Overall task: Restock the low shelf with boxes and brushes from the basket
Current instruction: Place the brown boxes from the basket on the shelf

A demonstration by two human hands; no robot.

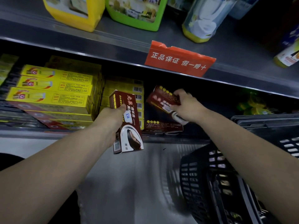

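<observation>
My left hand grips a dark red shoe-polish box upright in front of the low shelf, thumb across its face. My right hand holds a second dark red box tilted inside the shelf opening, above a third red box that lies flat on the shelf. The black plastic basket sits on the floor at the lower right, under my right forearm. Its contents are blurred.
Stacks of yellow boxes fill the low shelf's left side, with more yellow boxes behind the left-hand box. An upper shelf carries bottles and an orange sign. Yellow-green items lie at the right.
</observation>
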